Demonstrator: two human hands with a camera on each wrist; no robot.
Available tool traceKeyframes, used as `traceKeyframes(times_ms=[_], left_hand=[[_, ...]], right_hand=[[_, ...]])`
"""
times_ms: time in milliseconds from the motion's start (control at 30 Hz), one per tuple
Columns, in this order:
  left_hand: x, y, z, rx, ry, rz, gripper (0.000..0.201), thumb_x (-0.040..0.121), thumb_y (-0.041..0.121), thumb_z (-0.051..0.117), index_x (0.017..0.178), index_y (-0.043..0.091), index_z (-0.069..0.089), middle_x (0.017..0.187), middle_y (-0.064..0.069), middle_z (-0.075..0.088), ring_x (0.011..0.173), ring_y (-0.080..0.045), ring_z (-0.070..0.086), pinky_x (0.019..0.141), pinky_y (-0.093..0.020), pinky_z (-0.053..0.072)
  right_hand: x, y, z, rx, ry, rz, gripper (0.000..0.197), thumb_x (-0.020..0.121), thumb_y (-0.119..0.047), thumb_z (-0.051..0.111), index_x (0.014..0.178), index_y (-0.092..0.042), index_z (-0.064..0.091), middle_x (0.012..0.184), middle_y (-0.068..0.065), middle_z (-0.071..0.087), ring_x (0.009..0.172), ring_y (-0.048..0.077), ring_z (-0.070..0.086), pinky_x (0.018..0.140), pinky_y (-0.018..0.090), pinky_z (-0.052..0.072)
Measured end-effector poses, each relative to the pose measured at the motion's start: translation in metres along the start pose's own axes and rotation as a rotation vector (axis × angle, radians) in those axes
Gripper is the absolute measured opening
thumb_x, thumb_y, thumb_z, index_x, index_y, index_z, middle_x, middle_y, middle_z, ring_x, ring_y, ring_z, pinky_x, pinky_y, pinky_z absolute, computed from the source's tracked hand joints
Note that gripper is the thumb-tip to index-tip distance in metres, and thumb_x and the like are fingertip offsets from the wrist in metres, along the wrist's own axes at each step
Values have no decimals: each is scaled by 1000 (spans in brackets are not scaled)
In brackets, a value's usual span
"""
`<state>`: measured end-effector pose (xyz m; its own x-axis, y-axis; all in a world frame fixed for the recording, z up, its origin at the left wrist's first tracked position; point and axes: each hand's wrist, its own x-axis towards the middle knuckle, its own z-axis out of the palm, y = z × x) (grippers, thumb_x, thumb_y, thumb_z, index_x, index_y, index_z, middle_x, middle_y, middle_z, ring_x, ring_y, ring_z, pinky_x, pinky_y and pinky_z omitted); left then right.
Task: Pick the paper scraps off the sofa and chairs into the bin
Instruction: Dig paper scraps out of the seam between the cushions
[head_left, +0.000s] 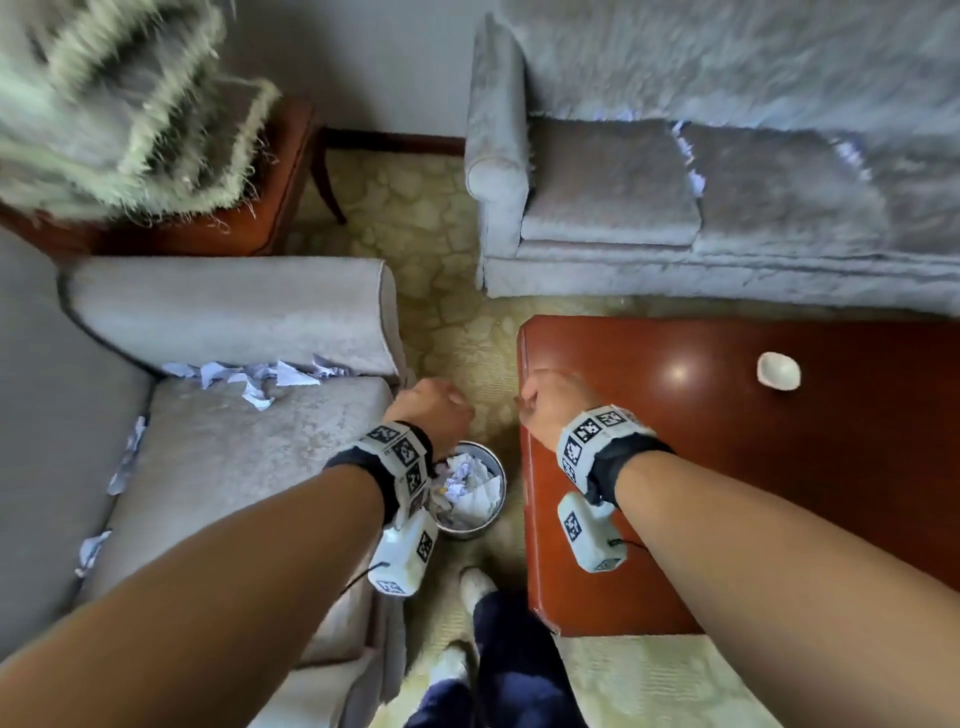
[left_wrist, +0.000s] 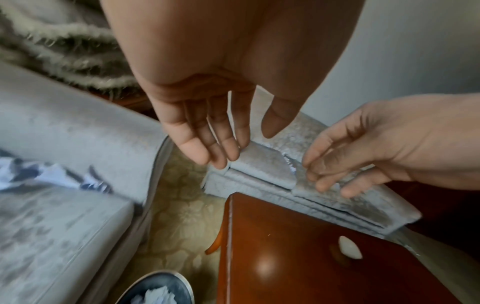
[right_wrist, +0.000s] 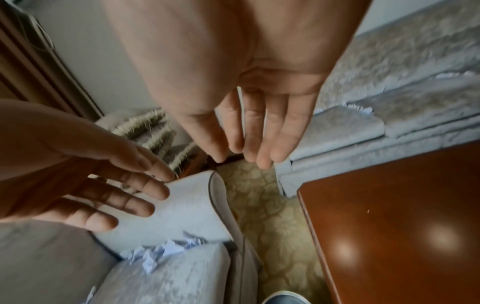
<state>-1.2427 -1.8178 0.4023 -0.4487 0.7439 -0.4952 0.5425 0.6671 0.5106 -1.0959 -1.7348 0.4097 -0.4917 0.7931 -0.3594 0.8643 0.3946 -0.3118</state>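
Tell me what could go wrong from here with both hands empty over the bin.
Scraps sit wedged along the armchair's back crease; some may be missed. More hide between the sofa cushions, far from the bin, so they could drop on the way. The bin looks nearly full and may overflow. Left hand and right hand hold nothing.

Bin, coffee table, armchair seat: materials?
Bin: looks like metal, thin shiny silvery rim. Coffee table: reddish wood or veneer, gloss finish; lamp glare reflects on top. Armchair seat: pale grey fabric, velvety mottled sheen, likely chenille or velour.
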Motion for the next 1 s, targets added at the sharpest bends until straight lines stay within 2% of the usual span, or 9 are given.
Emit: traceKeyframes(times_ms=[100,267,400,533,667,733,800,867,1000], left_hand=[[-36,69,-24,50,14,133,27,90,27,49,108,26,69,108,-5,66,97,-24,60,81,-26,45],[-98,192,-26,119,37,347,26,85,34,54,105,32,69,110,-2,69,92,-23,65,82,-29,53],[-157,305,7,194,68,535,26,81,38,55,104,34,67,112,-3,69,94,-25,65,85,-32,55],[-235,436,78,328,85,790,21,90,34,54,101,22,67,118,-7,68,102,-30,63,77,-28,47],[-335,560,177,318,74,1042,25,92,33,54,109,22,69,116,-6,68,106,-32,62,84,-31,49],[-386,609,227,292,40,1138,24,91,33,56,110,25,68,118,-4,67,111,-30,60,91,-33,49],[-432,647,274,307,5,1227,23,91,34,56,111,28,67,117,0,68,111,-25,60,88,-29,48],[-470,684,317,381,-13,1304,24,91,35,55,111,31,67,115,3,67,107,-21,61,81,-26,45],[-527,754,398,456,-104,1386,26,87,38,55,110,33,65,114,-3,68,104,-26,62,89,-33,52]], right_hand=[[-47,13,-63,17,77,14,9,89,-21,62,93,-16,67,91,3,68,88,24,63,74,31,52],[-133,68,-168,-48,194,45,24,92,-20,57,112,-10,65,112,11,64,105,28,60,85,32,52],[-213,153,-242,-60,318,138,21,90,-23,56,109,-18,64,106,5,65,106,28,59,88,37,52],[-321,270,-298,-51,445,294,24,87,-25,58,109,-16,62,111,11,59,104,31,59,91,40,52],[-433,406,-334,-128,511,432,9,86,-25,57,85,-16,55,96,9,59,94,31,61,77,34,51],[-492,467,-349,-145,552,537,14,88,-24,57,93,-12,62,99,9,61,92,30,61,74,32,50],[-549,521,-361,-145,571,630,22,89,-25,56,105,-14,66,108,9,63,99,30,61,82,35,53],[-596,570,-371,-124,587,714,23,89,-25,56,107,-15,66,109,7,64,103,29,59,86,36,53],[-662,659,-381,-102,580,830,23,89,-29,55,107,-18,65,108,7,63,106,29,58,88,39,53]])
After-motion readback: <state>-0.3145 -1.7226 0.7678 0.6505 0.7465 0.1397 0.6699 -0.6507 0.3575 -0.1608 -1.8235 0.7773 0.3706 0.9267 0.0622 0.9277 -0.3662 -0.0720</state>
